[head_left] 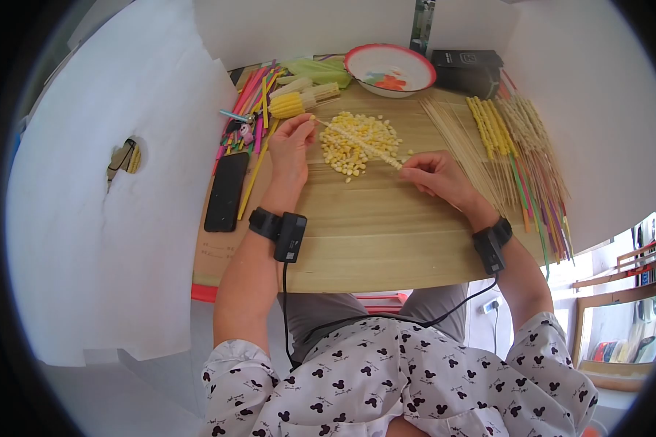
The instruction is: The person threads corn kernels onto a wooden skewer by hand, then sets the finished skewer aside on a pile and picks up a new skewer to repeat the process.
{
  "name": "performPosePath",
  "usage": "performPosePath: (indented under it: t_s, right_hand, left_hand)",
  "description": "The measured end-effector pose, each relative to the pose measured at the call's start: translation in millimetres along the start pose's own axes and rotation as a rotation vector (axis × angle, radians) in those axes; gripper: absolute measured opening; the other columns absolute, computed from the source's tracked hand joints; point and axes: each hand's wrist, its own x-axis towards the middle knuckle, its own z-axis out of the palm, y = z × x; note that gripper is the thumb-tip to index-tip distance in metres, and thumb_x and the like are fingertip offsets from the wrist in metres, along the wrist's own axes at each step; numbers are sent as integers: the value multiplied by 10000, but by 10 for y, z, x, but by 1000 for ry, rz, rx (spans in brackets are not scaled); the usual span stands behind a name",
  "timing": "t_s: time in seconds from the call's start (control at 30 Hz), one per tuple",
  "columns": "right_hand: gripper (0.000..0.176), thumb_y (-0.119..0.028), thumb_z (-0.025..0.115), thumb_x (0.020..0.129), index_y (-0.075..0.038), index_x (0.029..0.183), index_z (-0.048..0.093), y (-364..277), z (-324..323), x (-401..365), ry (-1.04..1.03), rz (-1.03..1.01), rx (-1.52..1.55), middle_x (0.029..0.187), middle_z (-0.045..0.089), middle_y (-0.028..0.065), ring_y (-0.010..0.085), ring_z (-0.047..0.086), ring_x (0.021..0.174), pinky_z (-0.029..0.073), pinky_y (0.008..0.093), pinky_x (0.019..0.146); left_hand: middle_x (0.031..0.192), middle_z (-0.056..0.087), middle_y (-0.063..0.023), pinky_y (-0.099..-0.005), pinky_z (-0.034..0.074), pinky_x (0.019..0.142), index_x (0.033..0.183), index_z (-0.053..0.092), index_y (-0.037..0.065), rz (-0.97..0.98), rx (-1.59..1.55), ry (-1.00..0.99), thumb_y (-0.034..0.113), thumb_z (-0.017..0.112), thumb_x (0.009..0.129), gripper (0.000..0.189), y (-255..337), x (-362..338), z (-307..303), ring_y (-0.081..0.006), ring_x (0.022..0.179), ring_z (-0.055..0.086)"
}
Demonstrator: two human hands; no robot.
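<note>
A thin skewer strung with pale corn kernels (pixel 361 144) slants between my two hands, above a pile of loose corn kernels (pixel 342 156). My right hand (pixel 439 176) pinches the skewer's lower right end, thumb and forefinger together. At the upper left end, the fingers of my left hand (pixel 293 146) are pinched together, and a small yellow kernel shows at their tips beside the bare stick. A partly stripped corn cob (pixel 288 105) lies just beyond my left hand. Both wrists wear black strapped devices with cables.
A red-rimmed enamel bowl (pixel 391 65) stands at the back near a black box (pixel 468 71). Bare skewers (pixel 463 149) and kernel-strung skewers (pixel 490 127) lie right. Green husks (pixel 317 71), colored sticks (pixel 251 91) and a black phone (pixel 227 192) sit left. White walls enclose the table.
</note>
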Motion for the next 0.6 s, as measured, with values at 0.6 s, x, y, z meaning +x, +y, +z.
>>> performPosePath:
  t_s: [0.6]
  right_hand:
    - [138, -202, 654, 865, -69, 834, 672, 3, 8, 7, -16, -2, 26, 563, 494, -70, -5, 393, 479, 281, 170, 429]
  left_hand:
    - [870, 659, -47, -212, 465, 653, 1002, 634, 6, 11, 9, -5, 16, 637, 832, 170, 3, -11, 13, -85, 702, 573]
